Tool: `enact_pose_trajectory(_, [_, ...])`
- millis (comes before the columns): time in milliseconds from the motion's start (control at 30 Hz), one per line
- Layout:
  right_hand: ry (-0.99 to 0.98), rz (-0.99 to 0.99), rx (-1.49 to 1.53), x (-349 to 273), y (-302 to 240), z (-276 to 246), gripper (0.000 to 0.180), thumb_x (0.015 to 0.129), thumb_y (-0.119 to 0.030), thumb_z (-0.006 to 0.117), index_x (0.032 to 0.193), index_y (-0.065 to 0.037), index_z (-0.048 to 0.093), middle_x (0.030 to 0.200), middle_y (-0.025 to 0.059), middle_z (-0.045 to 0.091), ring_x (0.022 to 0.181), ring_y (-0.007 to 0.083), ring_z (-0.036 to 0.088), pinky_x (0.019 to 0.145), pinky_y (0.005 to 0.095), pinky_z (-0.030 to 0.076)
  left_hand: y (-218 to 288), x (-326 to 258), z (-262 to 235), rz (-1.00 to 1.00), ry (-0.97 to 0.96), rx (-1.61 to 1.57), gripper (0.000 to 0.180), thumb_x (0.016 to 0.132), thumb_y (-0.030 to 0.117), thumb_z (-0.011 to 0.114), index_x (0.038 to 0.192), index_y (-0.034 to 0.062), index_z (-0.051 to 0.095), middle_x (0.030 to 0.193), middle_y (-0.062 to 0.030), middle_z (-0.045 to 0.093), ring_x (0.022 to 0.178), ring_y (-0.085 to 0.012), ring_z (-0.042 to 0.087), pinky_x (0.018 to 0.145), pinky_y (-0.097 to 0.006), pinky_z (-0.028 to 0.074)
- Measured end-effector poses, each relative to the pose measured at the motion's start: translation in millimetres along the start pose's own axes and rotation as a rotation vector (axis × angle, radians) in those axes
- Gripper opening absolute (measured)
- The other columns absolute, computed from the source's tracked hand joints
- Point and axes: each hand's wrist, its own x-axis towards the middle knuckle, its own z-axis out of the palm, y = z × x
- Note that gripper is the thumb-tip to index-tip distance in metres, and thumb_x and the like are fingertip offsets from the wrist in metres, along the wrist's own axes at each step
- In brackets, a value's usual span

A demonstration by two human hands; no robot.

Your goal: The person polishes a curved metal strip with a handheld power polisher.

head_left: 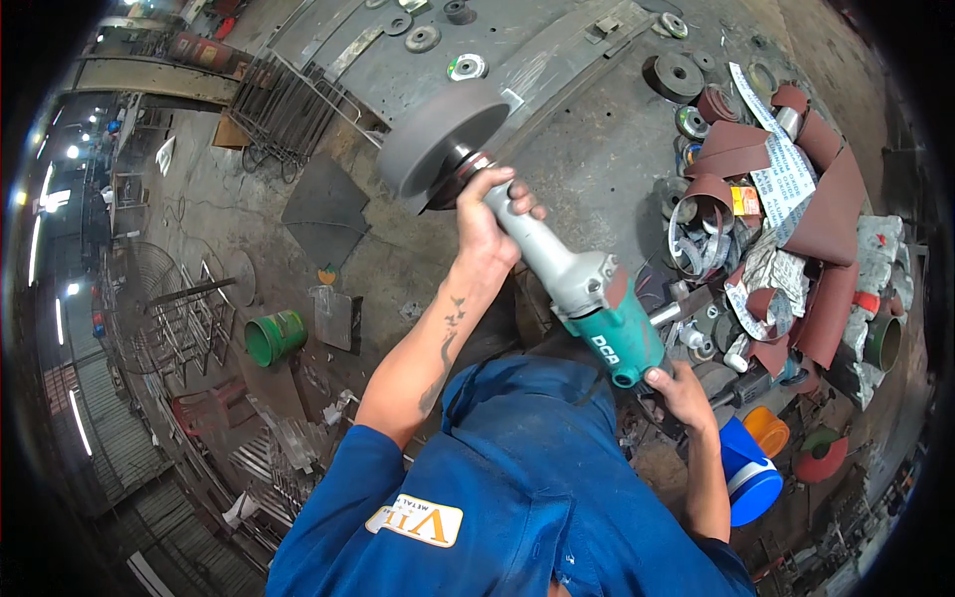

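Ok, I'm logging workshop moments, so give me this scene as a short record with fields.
Held item: power tool, grey neck and teal housing
Attachment: broad grey wheel, at the tool's far end
Left hand: hand wrapped around the neck, just behind the wheel
Right hand: hand at the housing's rear end, thumb against it, fingers partly hidden
Tool angle: slanting, wheel toward the upper left
Right side: heap of brown sheets, some curled
Left side: green bucket, tipped
Clothing: blue shirt
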Motion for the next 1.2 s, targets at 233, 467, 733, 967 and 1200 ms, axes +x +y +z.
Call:
enact_pose_trajectory(233, [-0.109,0.088,-0.140,-10,9,34,0.065,0.080,-0.054,0.077,0.101,0.006,0.063,0.065,0.0058,0.061,0.048,0.0116,0.055,0.043,0.0260,0.042,17,-56,-52,0.067,0.051,-0.043,0.016,0.082,0.017,0.062,0.091,0.0088,0.052,0.066,0.0010,0.045,0.055,-0.0113,0.045,0.061,-0.035,0.043])
enact_pose_trajectory(467, [-0.027,0.024,-0.065,-12,-6,28,0.057,0.084,-0.049,0.075,0.099,0.005,0.064,0.063,0.0037,0.059,0.047,0.0108,0.053,0.043,0.0255,0.042,9,-34,-26,0.049,0.114,0.003,0.016,0.080,0.017,0.064,0.087,0.0103,0.052,0.064,-0.0002,0.047,0.054,-0.0122,0.047,0.060,-0.037,0.046])
enact_pose_trajectory(733, [-0.014,0.055,-0.151,-9,9,13,0.065,0.081,-0.054,0.076,0.097,0.008,0.064,0.064,0.0058,0.061,0.046,0.0128,0.056,0.043,0.0270,0.044,3,-29,-24,0.042,0.072,-0.037,0.012,0.082,0.017,0.062,0.085,0.0100,0.053,0.066,-0.0007,0.047,0.054,-0.0128,0.047,0.061,-0.036,0.044])
enact_pose_trajectory(967, [-0.163,0.128,-0.156,-8,9,34,0.062,0.081,-0.055,0.076,0.089,0.006,0.064,0.061,0.0050,0.060,0.047,0.0116,0.055,0.044,0.0268,0.043,20,-67,-53,0.101,0.156,-0.035,0.014,0.081,0.015,0.062,0.090,0.0079,0.053,0.064,-0.0004,0.046,0.054,-0.0126,0.045,0.061,-0.035,0.043])
enact_pose_trajectory(1200, [-0.182,0.119,-0.161,-8,14,32,0.065,0.081,-0.058,0.074,0.087,0.005,0.065,0.061,0.0047,0.060,0.047,0.0115,0.055,0.045,0.0270,0.044,20,-67,-48,0.102,0.166,-0.029,0.014,0.081,0.015,0.063,0.090,0.0082,0.054,0.064,-0.0002,0.046,0.053,-0.0122,0.045,0.060,-0.033,0.043])
